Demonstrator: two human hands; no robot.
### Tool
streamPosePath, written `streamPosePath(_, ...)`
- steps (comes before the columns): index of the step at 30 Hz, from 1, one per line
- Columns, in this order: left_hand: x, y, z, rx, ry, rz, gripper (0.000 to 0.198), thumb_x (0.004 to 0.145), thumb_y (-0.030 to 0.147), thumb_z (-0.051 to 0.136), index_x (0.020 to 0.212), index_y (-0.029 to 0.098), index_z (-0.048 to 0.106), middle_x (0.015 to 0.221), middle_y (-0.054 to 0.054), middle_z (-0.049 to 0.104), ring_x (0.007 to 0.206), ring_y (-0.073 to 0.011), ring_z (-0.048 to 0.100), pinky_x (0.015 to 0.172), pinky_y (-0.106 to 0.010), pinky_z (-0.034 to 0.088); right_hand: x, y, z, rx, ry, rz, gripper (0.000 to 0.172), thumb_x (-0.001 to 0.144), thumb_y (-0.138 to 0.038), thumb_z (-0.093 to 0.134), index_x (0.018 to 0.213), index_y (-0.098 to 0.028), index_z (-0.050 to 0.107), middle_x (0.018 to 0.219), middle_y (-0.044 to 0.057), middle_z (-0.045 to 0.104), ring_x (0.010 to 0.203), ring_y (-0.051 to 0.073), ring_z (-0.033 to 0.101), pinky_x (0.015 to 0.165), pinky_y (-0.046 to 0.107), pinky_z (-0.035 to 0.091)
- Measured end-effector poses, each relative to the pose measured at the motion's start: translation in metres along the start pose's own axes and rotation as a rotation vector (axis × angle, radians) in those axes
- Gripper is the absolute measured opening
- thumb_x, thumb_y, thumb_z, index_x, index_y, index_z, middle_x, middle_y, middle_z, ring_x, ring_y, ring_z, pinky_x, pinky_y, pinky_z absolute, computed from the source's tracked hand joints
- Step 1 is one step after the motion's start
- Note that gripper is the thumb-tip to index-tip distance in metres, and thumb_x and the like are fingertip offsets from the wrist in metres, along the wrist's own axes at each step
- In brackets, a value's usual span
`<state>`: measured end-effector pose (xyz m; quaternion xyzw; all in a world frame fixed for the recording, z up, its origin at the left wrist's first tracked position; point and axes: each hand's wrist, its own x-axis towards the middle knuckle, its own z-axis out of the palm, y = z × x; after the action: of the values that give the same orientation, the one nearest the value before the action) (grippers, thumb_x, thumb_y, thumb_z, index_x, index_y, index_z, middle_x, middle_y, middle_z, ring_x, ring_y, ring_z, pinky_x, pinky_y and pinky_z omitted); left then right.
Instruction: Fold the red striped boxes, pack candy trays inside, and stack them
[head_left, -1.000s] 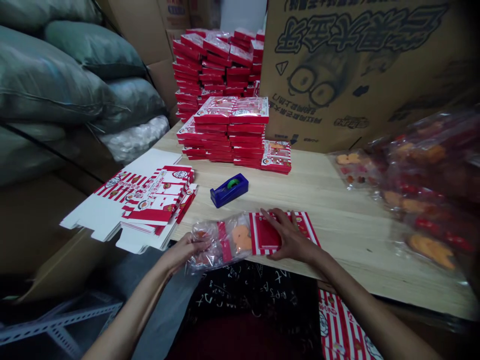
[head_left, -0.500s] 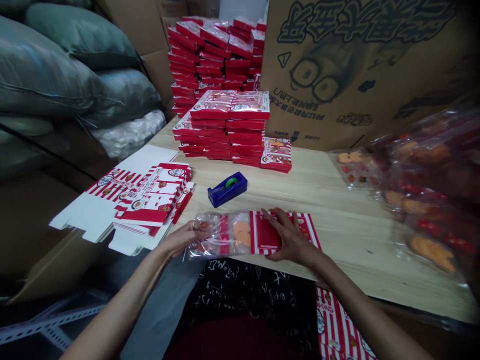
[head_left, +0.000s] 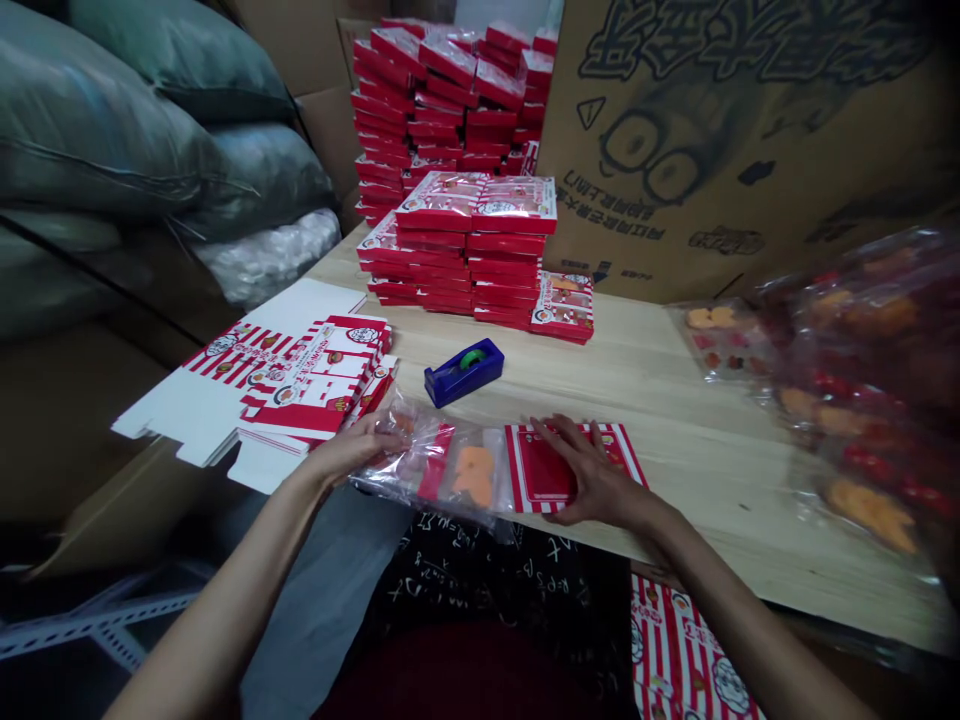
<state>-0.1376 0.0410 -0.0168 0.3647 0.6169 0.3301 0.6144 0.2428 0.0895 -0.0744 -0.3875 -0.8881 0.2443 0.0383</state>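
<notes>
My left hand (head_left: 367, 440) pinches the left end of a clear plastic bag (head_left: 427, 470). Inside it I see an orange piece (head_left: 474, 475) and a red band; the other contents are blurred by glare. The bag tilts, its near edge dipping past the table edge. Just to its right lies a flat red-and-white box (head_left: 540, 470) on the table. My right hand (head_left: 592, 475) spans this box from above, thumb at the near edge and fingers towards the far edge. Beyond the bag sits a blue tape dispenser (head_left: 465, 372) with green tape.
Flat printed cartons (head_left: 300, 375) lie at the left. Filled red boxes (head_left: 472, 255) are stacked at the back, before a large cardboard box (head_left: 712, 150). More bagged pieces (head_left: 855, 400) pile up at the right. Striped packaging (head_left: 690, 650) lies below the table edge.
My left hand has drawn the bag leftward and tilted it, so it has moved slightly away from the red box. My right hand stays on the box. The view has shifted a little.
</notes>
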Motion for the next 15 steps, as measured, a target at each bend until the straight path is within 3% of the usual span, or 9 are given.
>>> streamPosePath(5, 0.011, 0.000, 0.012, 0.045, 0.032, 0.075, 0.046, 0.065, 0.026, 0.082, 0.107, 0.019, 0.066, 0.079, 0.000, 0.068, 0.060, -0.0140, 0.061, 0.058, -0.025, 0.048, -0.003, -0.004, -0.003, -0.016, -0.049, 0.008, 0.134, 0.062, -0.039, 0.088, 0.167, -0.033, 0.004, 0.169, 0.017, 0.026, 0.159, 0.044, 0.011, 0.124, 0.072, -0.002)
streamPosePath(10, 0.008, -0.009, 0.023, 0.090, 0.122, 0.210, 0.037, 0.070, 0.025, 0.078, 0.105, 0.020, 0.068, 0.088, -0.001, 0.072, 0.068, -0.0147, 0.064, 0.062, -0.024, 0.050, -0.003, -0.009, -0.002, -0.049, -0.006, 0.012, 0.130, 0.064, -0.036, 0.088, 0.166, -0.033, 0.007, 0.167, 0.019, 0.026, 0.158, 0.045, 0.015, 0.124, 0.072, 0.002)
streamPosePath(15, 0.003, -0.018, 0.038, 0.040, 0.172, 0.192, 0.040, 0.072, 0.027, 0.079, 0.109, 0.018, 0.068, 0.089, -0.004, 0.075, 0.073, -0.0178, 0.069, 0.066, -0.027, 0.054, -0.004, -0.014, 0.000, -0.057, 0.044, 0.004, 0.136, 0.063, -0.033, 0.089, 0.166, -0.039, 0.001, 0.164, 0.017, 0.030, 0.154, 0.048, 0.023, 0.123, 0.075, 0.005)
